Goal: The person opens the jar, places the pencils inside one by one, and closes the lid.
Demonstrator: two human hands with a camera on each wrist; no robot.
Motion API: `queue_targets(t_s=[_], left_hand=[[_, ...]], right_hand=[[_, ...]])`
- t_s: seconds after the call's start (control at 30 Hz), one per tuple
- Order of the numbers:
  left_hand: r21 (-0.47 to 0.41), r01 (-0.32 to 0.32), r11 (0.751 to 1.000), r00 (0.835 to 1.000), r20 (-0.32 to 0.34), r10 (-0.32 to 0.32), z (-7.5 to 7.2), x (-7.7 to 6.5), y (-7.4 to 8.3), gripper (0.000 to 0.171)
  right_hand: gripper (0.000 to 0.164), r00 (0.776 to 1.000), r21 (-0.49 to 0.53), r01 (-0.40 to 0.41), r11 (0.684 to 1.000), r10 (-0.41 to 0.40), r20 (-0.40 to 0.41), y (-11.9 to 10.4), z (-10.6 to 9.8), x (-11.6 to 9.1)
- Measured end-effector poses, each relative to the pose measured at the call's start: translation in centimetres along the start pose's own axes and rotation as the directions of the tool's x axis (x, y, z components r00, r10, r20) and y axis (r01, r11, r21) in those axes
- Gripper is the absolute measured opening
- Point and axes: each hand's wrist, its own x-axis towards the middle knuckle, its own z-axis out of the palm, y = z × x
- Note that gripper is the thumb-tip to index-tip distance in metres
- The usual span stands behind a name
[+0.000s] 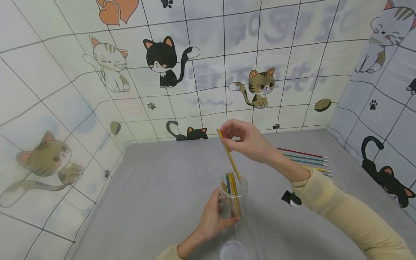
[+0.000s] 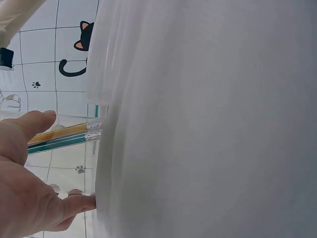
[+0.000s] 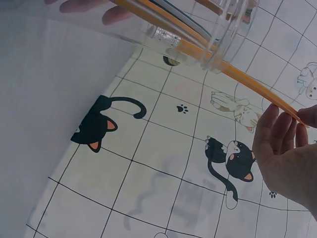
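Note:
A clear round jar [image 1: 243,202] stands on the grey surface with several pencils [image 1: 231,187] inside, yellow and teal ones among them. My left hand [image 1: 212,218] holds the jar low on its side, fingers and thumb around it. Above the rim, my right hand [image 1: 247,141] pinches a yellow pencil [image 1: 229,156] near its upper end. That pencil slants down, its lower end inside the jar mouth. In the right wrist view, a metal eraser band [image 3: 164,35] shows at its lower end. The left wrist view shows pencil eraser ends [image 2: 93,130] near the jar's base.
Several pencils, red, teal and yellow [image 1: 305,159], lie side by side at the right, partly behind the right forearm. A small black item [image 1: 290,198] lies by the right sleeve. A clear round lid [image 1: 234,251] is at the front edge. Cat-print cloth walls [image 1: 208,90] surround the surface.

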Motion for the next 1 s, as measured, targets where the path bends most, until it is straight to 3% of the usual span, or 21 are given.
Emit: queue_targets(t_s=[0.5, 1.0], left_hand=[[0.003, -0.003, 1.000, 1.000, 0.001, 0.003, -0.1, 0.1, 0.2, 0.094], [-0.011, -0.003, 1.000, 1.000, 0.003, 0.003, -0.1, 0.0, 0.2, 0.092]], right_hand=[[0.020, 0.998, -0.042, -0.013, 0.999, 0.015, 0.058, 2.0, 0.5, -0.9], [0.017, 0.996, -0.074, -0.053, 0.996, 0.058, 0.065, 2.4, 0.7, -1.3]])
